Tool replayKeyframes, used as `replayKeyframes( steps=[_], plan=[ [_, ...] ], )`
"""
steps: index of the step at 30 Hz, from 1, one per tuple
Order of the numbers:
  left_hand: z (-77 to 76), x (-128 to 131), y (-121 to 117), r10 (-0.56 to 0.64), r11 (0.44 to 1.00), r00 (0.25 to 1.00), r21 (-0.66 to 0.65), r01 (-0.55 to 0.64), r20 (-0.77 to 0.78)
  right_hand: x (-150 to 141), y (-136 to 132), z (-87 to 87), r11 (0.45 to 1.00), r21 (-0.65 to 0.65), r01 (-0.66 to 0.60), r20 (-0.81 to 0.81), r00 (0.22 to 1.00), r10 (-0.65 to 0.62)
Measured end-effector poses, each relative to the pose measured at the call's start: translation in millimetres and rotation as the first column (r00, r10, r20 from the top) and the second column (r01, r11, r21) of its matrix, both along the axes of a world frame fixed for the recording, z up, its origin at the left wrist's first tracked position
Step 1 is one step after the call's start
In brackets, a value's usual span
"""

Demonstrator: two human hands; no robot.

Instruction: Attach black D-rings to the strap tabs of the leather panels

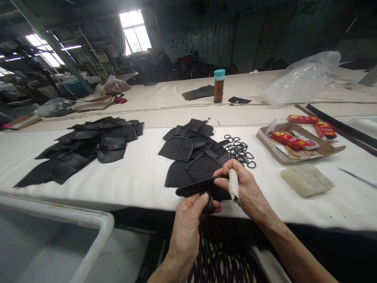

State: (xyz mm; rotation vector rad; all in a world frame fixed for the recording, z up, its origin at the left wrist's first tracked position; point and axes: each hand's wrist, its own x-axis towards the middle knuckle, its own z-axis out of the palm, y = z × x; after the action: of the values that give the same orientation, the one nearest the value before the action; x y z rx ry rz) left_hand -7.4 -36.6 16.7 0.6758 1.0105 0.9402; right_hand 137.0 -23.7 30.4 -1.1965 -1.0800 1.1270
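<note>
My left hand [188, 214] pinches the strap end of a black leather piece [203, 188] held edge-on over the front edge of the white table [141, 173]. My right hand [244, 184] grips the same piece from the right and also holds a small white-wrapped tool [234, 185] between its fingers. Just beyond the hands lies a pile of black stitched leather pieces [193, 151]. A cluster of black metal rings [240, 150] sits to the right of that pile.
A second heap of black pieces [88, 147] lies at left. A cardboard tray [297, 151] with red glue tubes [288, 140] stands at right, with a pale wax-like block [306, 179] before it. Farther back are a teal-capped bottle [218, 85] and clear plastic bag [300, 80].
</note>
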Motion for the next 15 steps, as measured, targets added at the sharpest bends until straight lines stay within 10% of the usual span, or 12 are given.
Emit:
replayKeyframes(
  steps=[15],
  plan=[
    [10.3,2.6,4.5,0.079,0.988,0.994,-0.138,-0.068,0.079,48.9,-75.1,1.9,0.935,0.175,0.308,0.186,0.922,-0.338]
  ],
)
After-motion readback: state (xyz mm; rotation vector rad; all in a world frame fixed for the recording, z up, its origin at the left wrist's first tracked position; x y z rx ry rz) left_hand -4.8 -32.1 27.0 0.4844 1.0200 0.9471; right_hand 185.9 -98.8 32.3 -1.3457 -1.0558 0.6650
